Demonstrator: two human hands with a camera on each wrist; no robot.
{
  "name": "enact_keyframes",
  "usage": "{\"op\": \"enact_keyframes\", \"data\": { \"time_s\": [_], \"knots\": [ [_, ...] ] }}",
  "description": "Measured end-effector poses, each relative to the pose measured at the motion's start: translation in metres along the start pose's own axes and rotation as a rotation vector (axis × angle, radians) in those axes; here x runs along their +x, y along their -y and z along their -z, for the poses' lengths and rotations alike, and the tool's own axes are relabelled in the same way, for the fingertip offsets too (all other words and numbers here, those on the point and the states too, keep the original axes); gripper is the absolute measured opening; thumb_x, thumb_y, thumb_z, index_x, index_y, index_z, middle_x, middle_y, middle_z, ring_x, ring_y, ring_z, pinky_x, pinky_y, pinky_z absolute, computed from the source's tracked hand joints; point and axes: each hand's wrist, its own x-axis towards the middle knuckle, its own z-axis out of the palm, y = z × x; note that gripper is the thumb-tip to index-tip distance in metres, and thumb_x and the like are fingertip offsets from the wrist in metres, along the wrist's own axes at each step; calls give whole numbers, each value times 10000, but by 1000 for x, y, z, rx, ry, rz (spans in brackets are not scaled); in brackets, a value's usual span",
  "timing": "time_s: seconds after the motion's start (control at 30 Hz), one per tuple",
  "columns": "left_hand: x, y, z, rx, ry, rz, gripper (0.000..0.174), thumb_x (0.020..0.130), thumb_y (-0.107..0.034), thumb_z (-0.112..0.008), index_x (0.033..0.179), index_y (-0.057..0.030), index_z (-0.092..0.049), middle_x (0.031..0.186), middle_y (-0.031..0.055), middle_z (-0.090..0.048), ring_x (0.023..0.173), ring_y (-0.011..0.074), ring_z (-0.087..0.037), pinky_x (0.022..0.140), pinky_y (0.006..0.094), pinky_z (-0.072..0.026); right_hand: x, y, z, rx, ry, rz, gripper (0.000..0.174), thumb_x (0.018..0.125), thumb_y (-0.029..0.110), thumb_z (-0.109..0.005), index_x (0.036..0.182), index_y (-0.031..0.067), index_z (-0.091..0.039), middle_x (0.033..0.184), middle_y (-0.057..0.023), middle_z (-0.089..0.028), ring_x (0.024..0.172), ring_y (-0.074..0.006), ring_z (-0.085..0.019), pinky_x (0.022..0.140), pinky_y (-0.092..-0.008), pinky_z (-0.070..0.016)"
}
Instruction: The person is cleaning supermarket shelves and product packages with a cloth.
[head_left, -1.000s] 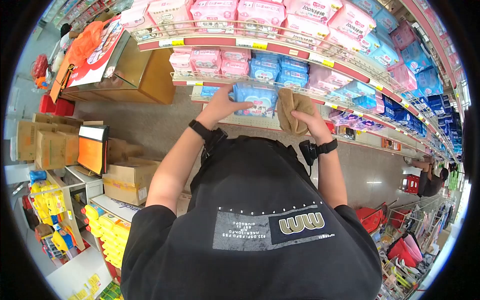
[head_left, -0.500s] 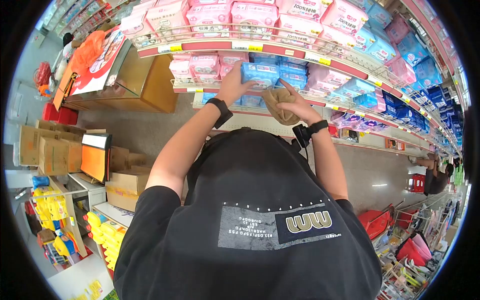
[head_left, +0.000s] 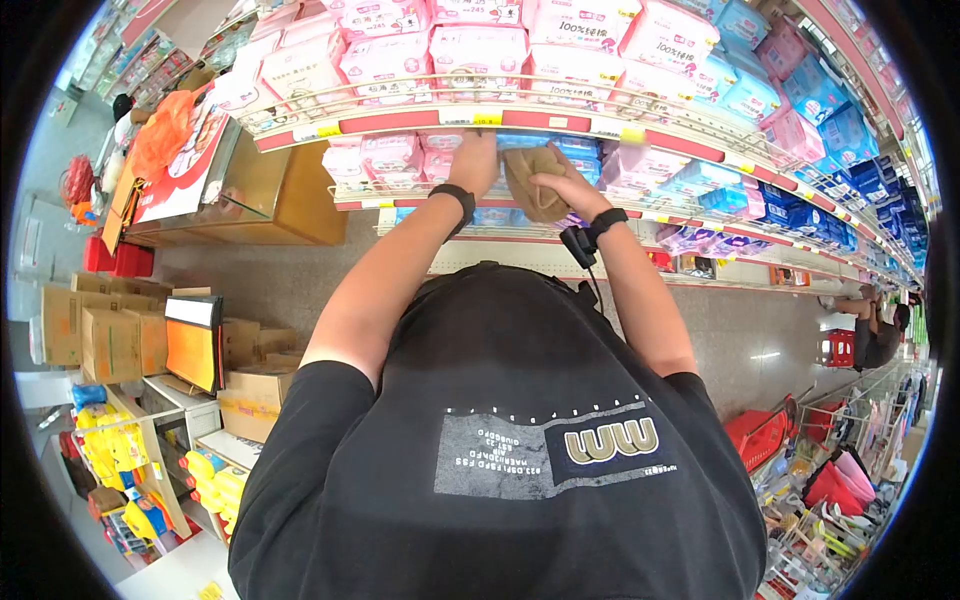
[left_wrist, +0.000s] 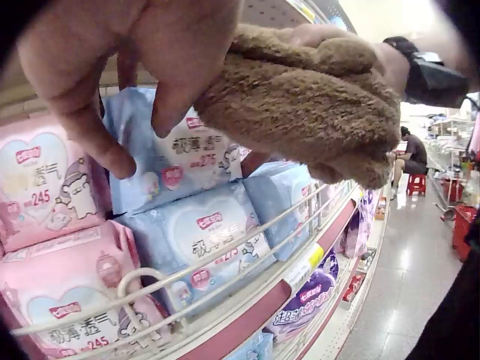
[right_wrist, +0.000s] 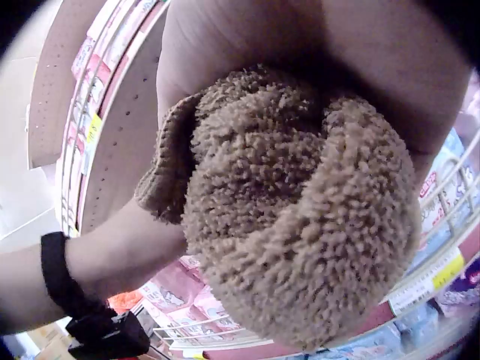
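Note:
On a middle shelf, a light blue pack (left_wrist: 161,150) lies on top of another blue pack (left_wrist: 202,240) behind the wire rail. My left hand (left_wrist: 131,67) reaches over the upper pack, fingers bent round its end; in the head view this hand (head_left: 473,165) is partly under the shelf above. My right hand (head_left: 575,190) grips a bunched brown fluffy cloth (head_left: 535,185) just beside the blue packs. The cloth (right_wrist: 300,210) fills much of the right wrist view and hides most of that hand's fingers.
Pink packs (left_wrist: 49,184) stand left of the blue ones. A shelf edge with a wire rail (head_left: 480,95) runs above the hands. Cardboard boxes (head_left: 120,340) and a wooden counter (head_left: 300,200) are at the left. Far right, a person (head_left: 878,335) sits near a red basket (head_left: 760,435).
Both hands have moved up and forward to the shelf. The blue pack, held in front of the body earlier, is now on the shelf under my left hand, and the cloth moved up alongside.

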Motion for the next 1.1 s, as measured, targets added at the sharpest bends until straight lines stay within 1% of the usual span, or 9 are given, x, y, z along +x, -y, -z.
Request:
{"op": "enact_keyframes", "data": {
  "time_s": [0.1,0.3,0.4,0.5,0.63,0.7,0.8,0.93,1.1],
  "knots": [
    [1,-7,-7,106,83,-83,442,793,21,-672,1216,69,-553,1135,360,-578,980,509,-655,828,537,-578,16,-14,2,-31,-46,-14,1145,822,334,-811,1629,-52,-97,1579,-253,-401,1460,-312,-408,1195,-360,-324],
    [5,0,-15,84,-8,-150,542,754,54,-663,1275,82,-518,1193,370,-532,1025,502,-644,836,516,-586,21,-19,1,135,-10,18,1125,837,306,-801,1631,-50,-88,1589,-237,-386,1462,-294,-402,1196,-364,-323],
    [2,-1,-11,14,57,-102,604,771,18,-683,1339,41,-476,1286,383,-476,1046,551,-609,881,560,-558,5,-9,0,185,-15,20,1079,855,243,-791,1638,-26,-99,1562,-220,-429,1438,-284,-434,1187,-354,-335],
    [-5,-8,1,-16,122,-49,637,759,1,-704,1346,46,-459,1323,384,-464,1090,552,-594,891,548,-563,-2,-8,3,188,-30,5,1061,862,232,-790,1640,-14,-113,1558,-210,-438,1433,-279,-440,1180,-355,-346],
    [-14,-20,9,-123,13,-48,669,762,-30,-709,1369,55,-442,1346,382,-458,1148,560,-558,918,537,-553,-19,1,1,174,-74,-6,1053,861,242,-796,1639,-7,-131,1543,-196,-455,1421,-270,-452,1171,-358,-361],
    [-16,-24,17,-147,58,-1,686,764,-44,-711,1383,59,-433,1342,377,-465,1176,566,-538,939,533,-545,-23,-3,-1,199,-93,19,984,858,248,-799,1612,-11,-224,1504,-182,-499,1385,-260,-487,1151,-359,-384],
    [-21,-25,29,-134,-59,-78,651,748,-51,-691,1344,72,-459,1320,342,-471,1150,511,-565,908,523,-549,-22,-4,2,181,-45,-47,850,856,254,-800,1542,-14,-374,1436,-158,-566,1318,-241,-541,1114,-356,-419],
    [-20,4,38,-34,-71,-82,628,774,-105,-724,1355,29,-527,1348,316,-524,1167,527,-548,998,561,-472,-25,9,-9,157,27,-91,700,858,254,-795,1438,-17,-513,1360,-137,-628,1235,-226,-594,1065,-356,-456],
    [-2,44,51,369,-172,-77,600,764,-166,-745,1337,-39,-614,1299,243,-614,1185,441,-585,963,622,-437,-6,14,-33,36,193,-30,670,868,249,-773,1443,2,-534,1353,-131,-638,1218,-218,-602,1054,-346,-464]
  ]
}}
